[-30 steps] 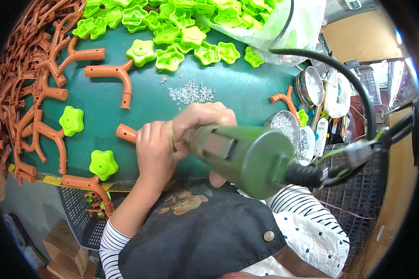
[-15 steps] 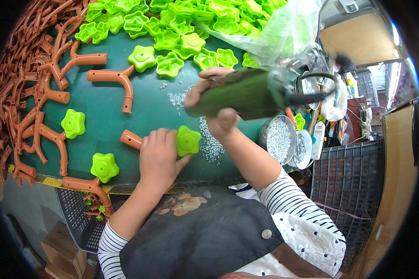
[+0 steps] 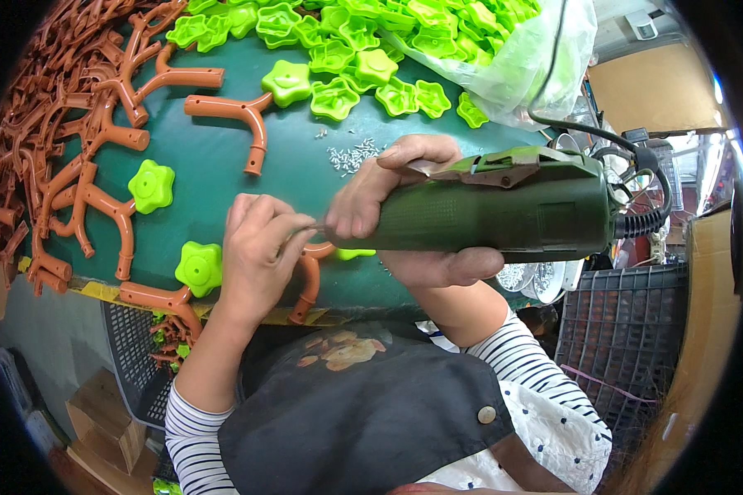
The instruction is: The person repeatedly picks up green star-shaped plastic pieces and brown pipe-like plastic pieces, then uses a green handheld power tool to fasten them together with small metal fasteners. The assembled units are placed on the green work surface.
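My right hand [image 3: 404, 206] grips a dark green electric screwdriver [image 3: 504, 210], held level with its tip pointing left. My left hand [image 3: 260, 252] pinches something small at that tip; I cannot tell what it is. Under both hands lies a brown plastic branch piece [image 3: 309, 280] with a green star-shaped cap [image 3: 355, 254] partly hidden beneath the tool. A small heap of silver screws [image 3: 351, 155] sits on the green table top [image 3: 206, 157] just beyond my hands.
Many brown branch pieces [image 3: 66, 165] are piled at the left. Green star caps [image 3: 338, 49] spill from a clear bag [image 3: 528, 58] at the back. Two loose caps [image 3: 198, 266] lie near the front edge. Metal bowls [image 3: 537, 279] and a black crate [image 3: 627, 330] stand at the right.
The screwdriver came down from above the table toward me and now lies level, with its tip at my left hand's fingers. My left hand left the green cap and moved to the tip.
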Demonstrator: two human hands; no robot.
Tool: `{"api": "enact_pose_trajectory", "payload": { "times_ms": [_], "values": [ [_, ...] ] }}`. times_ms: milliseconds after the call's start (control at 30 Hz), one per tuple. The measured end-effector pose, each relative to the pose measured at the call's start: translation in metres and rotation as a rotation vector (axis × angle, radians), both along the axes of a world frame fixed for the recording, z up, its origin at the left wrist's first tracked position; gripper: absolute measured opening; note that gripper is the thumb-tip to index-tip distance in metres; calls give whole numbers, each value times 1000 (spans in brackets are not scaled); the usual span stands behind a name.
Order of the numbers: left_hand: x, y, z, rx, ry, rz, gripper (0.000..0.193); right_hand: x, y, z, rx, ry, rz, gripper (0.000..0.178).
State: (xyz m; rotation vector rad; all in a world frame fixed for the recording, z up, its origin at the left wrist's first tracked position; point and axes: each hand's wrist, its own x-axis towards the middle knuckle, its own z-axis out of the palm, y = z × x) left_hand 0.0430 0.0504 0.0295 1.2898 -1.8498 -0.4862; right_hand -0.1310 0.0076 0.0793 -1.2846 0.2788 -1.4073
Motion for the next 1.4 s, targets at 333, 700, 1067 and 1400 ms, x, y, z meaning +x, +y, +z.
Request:
{"api": "enact_pose_trajectory", "payload": {
  "times_ms": [333,700,1067,1400],
  "values": [
    [39,-2,1,-218,-241,-131,19,26,3,10,50,75,47,110],
    [70,-32,14,-137,-271,-339,26,35,-6,10,139,270,156,86],
    [80,-49,-9,46,-111,-431,32,57,-12,-19,-24,391,179,96],
    [81,-51,-14,-15,-49,-426,74,68,-35,-54,-142,469,442,84]
  ]
}}
